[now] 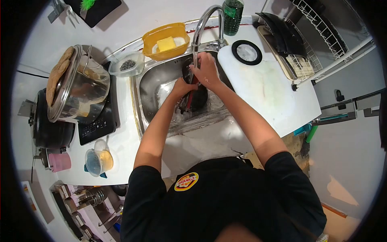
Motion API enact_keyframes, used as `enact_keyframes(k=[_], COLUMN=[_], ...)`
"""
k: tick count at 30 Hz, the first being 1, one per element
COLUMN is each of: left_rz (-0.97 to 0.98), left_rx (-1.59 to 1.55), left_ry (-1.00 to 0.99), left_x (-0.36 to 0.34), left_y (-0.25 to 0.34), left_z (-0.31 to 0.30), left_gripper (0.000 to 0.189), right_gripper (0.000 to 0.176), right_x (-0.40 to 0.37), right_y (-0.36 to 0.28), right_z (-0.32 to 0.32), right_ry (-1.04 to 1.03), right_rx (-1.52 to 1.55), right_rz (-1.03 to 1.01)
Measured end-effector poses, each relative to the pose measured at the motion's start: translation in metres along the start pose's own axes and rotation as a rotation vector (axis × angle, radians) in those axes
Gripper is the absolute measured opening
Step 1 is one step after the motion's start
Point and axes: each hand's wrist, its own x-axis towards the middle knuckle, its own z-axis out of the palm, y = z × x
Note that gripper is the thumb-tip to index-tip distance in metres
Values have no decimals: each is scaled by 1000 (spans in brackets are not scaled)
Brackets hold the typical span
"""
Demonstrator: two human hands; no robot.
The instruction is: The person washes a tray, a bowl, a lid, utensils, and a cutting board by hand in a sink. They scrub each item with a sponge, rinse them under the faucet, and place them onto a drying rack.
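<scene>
Under the running faucet (pixel 207 20), a dark object with a red part (pixel 196 99) is in the steel sink (pixel 151 86). My left hand (pixel 183 86) grips its red part from the left, thumb pointing right. My right hand (pixel 206 69) is curled at its upper end, right beside the water stream; its fingers are bent and partly hidden. The object's full shape is hidden by my hands. Water and some foam lie in the basin around it.
Behind the sink sit a yellow tub (pixel 147 40) with a sponge (pixel 166 44) and a green bottle (pixel 233 18). A clear container (pixel 117 66), steel pot (pixel 90 86) and cooktop (pixel 96 127) are left. A white board (pixel 262 88), black-rimmed lid (pixel 246 52) and dish rack (pixel 308 64) are right.
</scene>
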Motion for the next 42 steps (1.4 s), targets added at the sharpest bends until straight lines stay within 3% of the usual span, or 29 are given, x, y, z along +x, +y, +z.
enact_keyframes(k=[2,3,4,5,6,8,9,10,12,13,15,18,19,20,21,22,24,25,27,32,37,38,41,42], left_rz=[-8,22,57,100,261,168,119,202,111,141,169,162,121,72,7,-50,-1,24,89,226,336,419,775,816], left_rx=[508,594,681,767,782,649,585,632,575,498,344,-386,-360,-337,-393,-452,-578,-658,-816,-492,307,329,451,741], left_ry=[172,217,266,315,377,302,269,202,31,66,131,-162,-117,-67,-65,-59,-11,-66,-193,-111,112,144,346,489], left_x=[22,34,44,54,60,50,45,52,34,41,53,35,33,29,19,14,24,17,-7,-13,-10,-8,5,9], left_y=[-34,-58,-88,-114,-143,-122,-111,-116,-94,-106,-131,-100,-85,-69,-46,-27,-24,-11,34,45,38,34,29,27], left_z=[8,15,26,35,43,51,56,52,38,37,37,33,32,31,30,30,29,27,21,6,-3,-1,11,14], left_gripper=[32,38,43,49,52,51,51,56,60,62,65,54,49,45,45,45,42,42,41,39,53,59,55,52], right_gripper=[28,27,25,25,25,25,25,24,20,17,16,14,11,12,15,18,22,24,24,27,32,33,33,30], right_x=[5,9,11,11,13,9,9,9,5,7,14,21,22,32,42,52,50,56,67,71,58,54,46,38], right_y=[5,7,-5,-10,-15,-6,3,0,-3,-3,-15,-16,-12,-5,1,15,8,-10,-23,-56,-53,-55,-35,-35], right_z=[7,11,2,0,-1,6,13,13,20,24,16,9,10,10,9,6,-7,-24,-41,-72,-61,-58,-31,-33], right_ry=[-307,-456,-469,-556,-631,-651,-631,-637,-606,-612,-686,-649,-639,-746,-708,-612,-675,-780,-757,-627,-635,-629,-721,-664], right_rx=[54,81,78,136,190,327,192,212,400,435,524,524,612,273,-48,-154,246,704,551,141,472,510,463,360], right_rz=[75,109,19,116,212,251,47,117,320,261,397,345,414,16,-387,-668,-232,518,498,340,611,651,277,172])
